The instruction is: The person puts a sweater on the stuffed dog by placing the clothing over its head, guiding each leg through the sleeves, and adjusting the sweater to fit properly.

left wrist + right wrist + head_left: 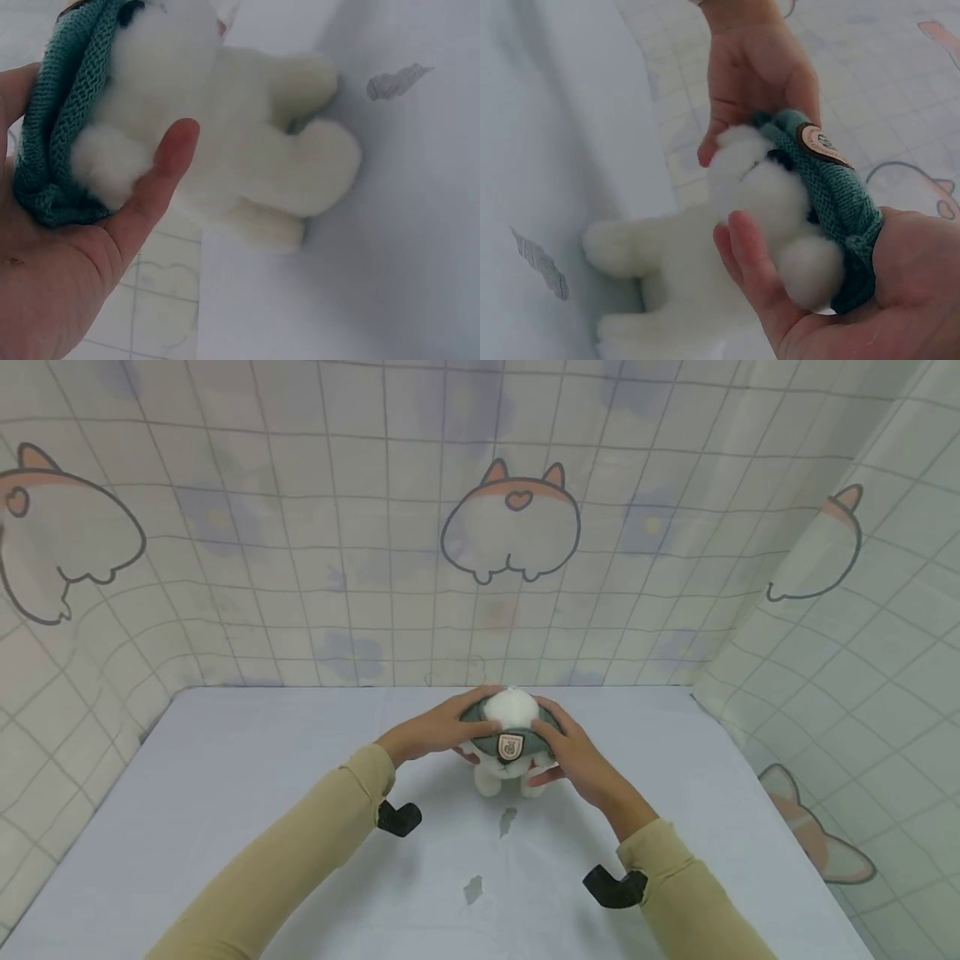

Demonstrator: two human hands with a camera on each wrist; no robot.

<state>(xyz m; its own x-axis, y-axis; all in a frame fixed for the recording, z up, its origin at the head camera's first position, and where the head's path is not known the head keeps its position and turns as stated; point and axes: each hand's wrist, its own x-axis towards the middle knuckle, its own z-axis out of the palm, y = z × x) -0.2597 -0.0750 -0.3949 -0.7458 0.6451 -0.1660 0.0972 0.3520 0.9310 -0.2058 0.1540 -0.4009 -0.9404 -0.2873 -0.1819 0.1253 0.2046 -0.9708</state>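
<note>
A white plush toy animal (512, 708) stands on the table between both hands, a green knitted hat (482, 742) around its head. The hat carries a round-edged badge (511, 747) at the front, and white fluff shows above its band. My left hand (441, 727) grips the hat on one side, thumb over its front. On the other side my right hand (583, 762) holds it the same way. The left wrist view shows one finger (169, 161) stretched along the toy's white head. In the right wrist view the toy's dark eye (780, 159) peeks out just under the hat.
The table (315, 860) has a white cover with two small grey marks, one of them a grey patch (473, 889) nearer me. Behind and beside it hangs a checked curtain (300, 568) with cartoon animals. A black wrist mount (400, 819) sits under the left cuff.
</note>
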